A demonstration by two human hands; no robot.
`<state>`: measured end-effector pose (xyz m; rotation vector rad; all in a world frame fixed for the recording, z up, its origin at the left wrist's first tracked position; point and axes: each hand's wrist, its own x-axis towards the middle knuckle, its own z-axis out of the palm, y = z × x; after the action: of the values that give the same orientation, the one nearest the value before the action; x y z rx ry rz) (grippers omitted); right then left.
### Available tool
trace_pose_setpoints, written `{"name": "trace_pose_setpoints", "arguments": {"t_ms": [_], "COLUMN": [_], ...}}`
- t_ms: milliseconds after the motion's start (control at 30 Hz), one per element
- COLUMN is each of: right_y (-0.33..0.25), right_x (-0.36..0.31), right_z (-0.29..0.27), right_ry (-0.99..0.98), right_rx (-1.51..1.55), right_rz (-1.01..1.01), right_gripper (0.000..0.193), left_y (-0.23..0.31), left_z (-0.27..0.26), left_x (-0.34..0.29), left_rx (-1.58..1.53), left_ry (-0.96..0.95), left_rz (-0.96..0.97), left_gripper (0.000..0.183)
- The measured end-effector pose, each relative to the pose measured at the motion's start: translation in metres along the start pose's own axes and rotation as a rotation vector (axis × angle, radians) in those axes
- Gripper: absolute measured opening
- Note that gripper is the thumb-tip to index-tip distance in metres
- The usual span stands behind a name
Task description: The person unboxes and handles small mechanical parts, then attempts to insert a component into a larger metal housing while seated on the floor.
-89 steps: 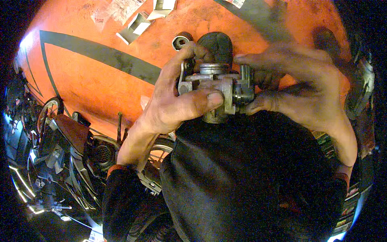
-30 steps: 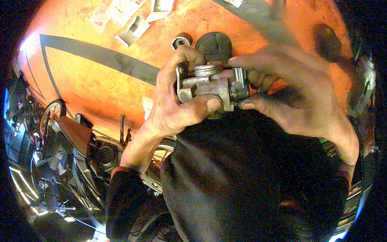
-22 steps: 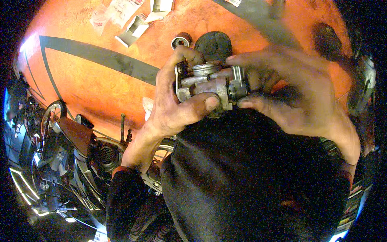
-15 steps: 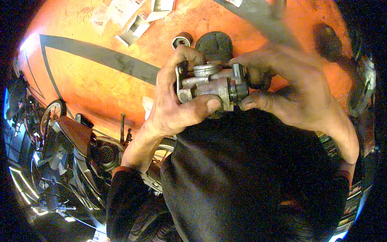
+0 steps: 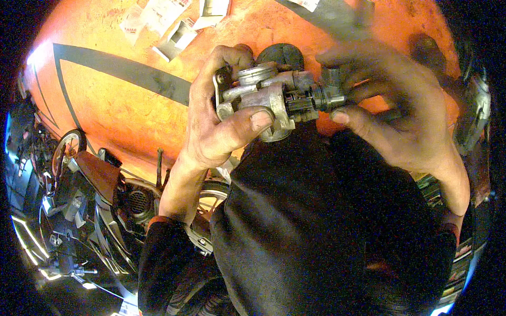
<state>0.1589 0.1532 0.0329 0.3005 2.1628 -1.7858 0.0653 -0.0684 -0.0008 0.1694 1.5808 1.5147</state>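
My left hand [image 5: 211, 124] is closed round a grey metal throttle body [image 5: 255, 100], thumb along its near side and fingers behind it. The throttle body is held up above the orange floor, tilted slightly. Close to its right end is a dark plastic part [image 5: 331, 90] with a connector socket and black ring, pinched in my right hand [image 5: 398, 108]. Pins or slender inner pieces show between this part and the metal body. My right fingers are partly smeared by motion, with the thumb under the part. Whether the two pieces still touch, I cannot tell.
Opened white boxes [image 5: 176, 39] and clear printed bags [image 5: 158, 16] lie on the orange floor [image 5: 121, 100] at the back. Beyond my hands sits a black rounded object [image 5: 282, 55]. A motorcycle [image 5: 110, 195] stands at left. Dark cloth [image 5: 295, 226] covers my lap.
My left hand and the throttle body have shifted left and a little up. The dark plastic part now sits farther out from the metal body, exposing inner pieces. My right hand has turned slightly.
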Motion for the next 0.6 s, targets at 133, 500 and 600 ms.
{"name": "trace_pose_setpoints", "arguments": {"t_ms": [133, 500, 600], "right_y": [0.001, 0.01, 0.01], "right_x": [-0.002, -0.005, -0.004], "right_z": [0.0, -0.002, -0.005], "right_ry": [0.027, 0.032, 0.013], "right_rx": [0.064, 0.029, 0.069], "right_rz": [-0.005, -0.229, -0.261], "right_gripper": [0.051, 0.045, 0.043], "left_y": [0.004, 0.002, 0.003], "left_z": [0.001, -0.002, -0.001], "left_x": [0.001, 0.004, 0.005], "left_rx": [-0.035, -0.074, -0.095], "left_ry": [0.024, 0.039, 0.017], "left_rz": [-0.001, 0.128, 0.106], "left_gripper": [0.059, 0.064, 0.064]}}
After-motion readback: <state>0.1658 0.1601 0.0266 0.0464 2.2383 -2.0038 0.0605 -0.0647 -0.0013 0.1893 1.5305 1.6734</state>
